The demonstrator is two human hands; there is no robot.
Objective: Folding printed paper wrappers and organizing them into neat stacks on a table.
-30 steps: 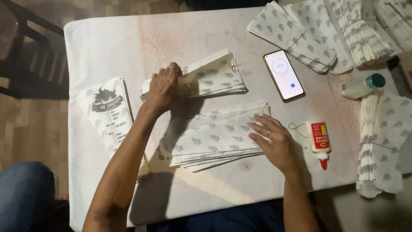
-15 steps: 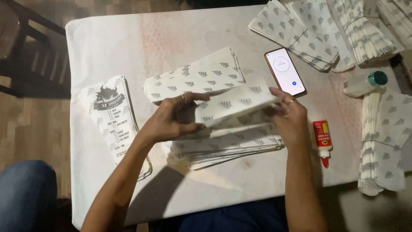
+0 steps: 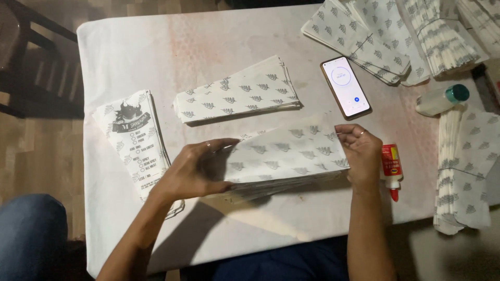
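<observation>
— Paper bag [image 3: 291, 151], white with grey leaf prints: where is it held now?

— It is held flat just above the near stack [image 3: 271, 184], towards the tabletop's [image 3: 156, 57] near edge; half a second ago it was lifted and folded between the hands, and a second ago the left hand was resting on the far stack [image 3: 237, 96] instead.

— And the hands themselves?

— The left hand [image 3: 195, 169] is spread wide, fingers laid along the bag's left end; the right hand [image 3: 362, 151] is part curled, its fingertips pinching the bag's right end; nothing else is gripped.

— What is meant by that change?

— It is judged that one bag has been taken off the near stack and opened out level; the far stack is left untouched.

— What lies about it?

— A printed bag pile [image 3: 138, 143] is seen at the left edge; a phone [image 3: 346, 86] beyond the right hand; a glue bottle [image 3: 390, 166] just beside that hand.
</observation>
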